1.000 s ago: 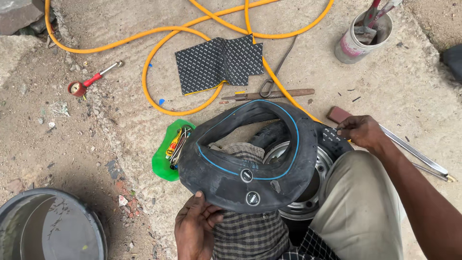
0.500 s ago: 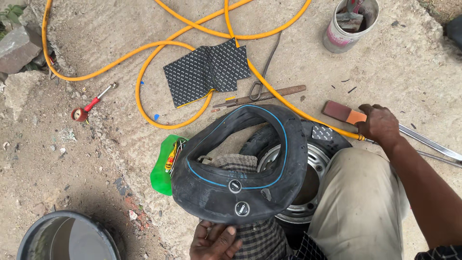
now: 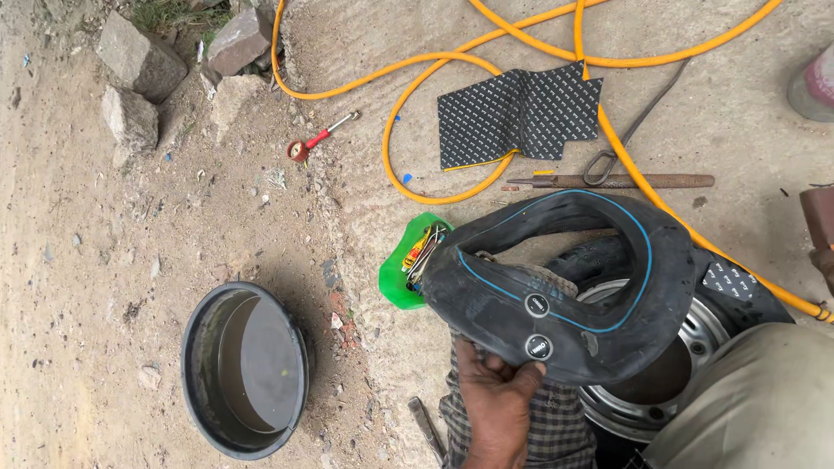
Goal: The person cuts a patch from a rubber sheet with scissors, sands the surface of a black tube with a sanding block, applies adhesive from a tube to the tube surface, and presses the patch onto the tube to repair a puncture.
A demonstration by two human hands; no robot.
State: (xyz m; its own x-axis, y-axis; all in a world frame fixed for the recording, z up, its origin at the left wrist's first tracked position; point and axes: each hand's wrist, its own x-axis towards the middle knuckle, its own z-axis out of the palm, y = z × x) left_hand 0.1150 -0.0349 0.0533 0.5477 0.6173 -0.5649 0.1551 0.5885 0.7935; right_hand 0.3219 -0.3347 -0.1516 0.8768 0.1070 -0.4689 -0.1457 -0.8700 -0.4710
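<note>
Inner tube (image 3: 556, 287), black rubber with a thin blue line and two round patches on its near wall, sits at centre right of the frame, looped up over a steel wheel rim (image 3: 660, 382) and a tyre. The left hand (image 3: 495, 399), at bottom centre, grasps the tube's lower wall just below the patches, thumb on top and fingers curled under the rubber. The right hand is out of frame, so its state cannot be told.

Most of the tube lies above and to the right of that single grip, unsupported except where it rests on the rim. Held at one spot only, the floppy loop could sag or twist off the rim and drag in the sandy grit. It could also brush the green tray (image 3: 401, 274) of small metal bits just beside its left end. A metal file (image 3: 608, 181) and the yellow hose (image 3: 486, 61) lie near, toward the upper part of the frame. The dark water basin (image 3: 246, 369) stands well apart at lower left.
</note>
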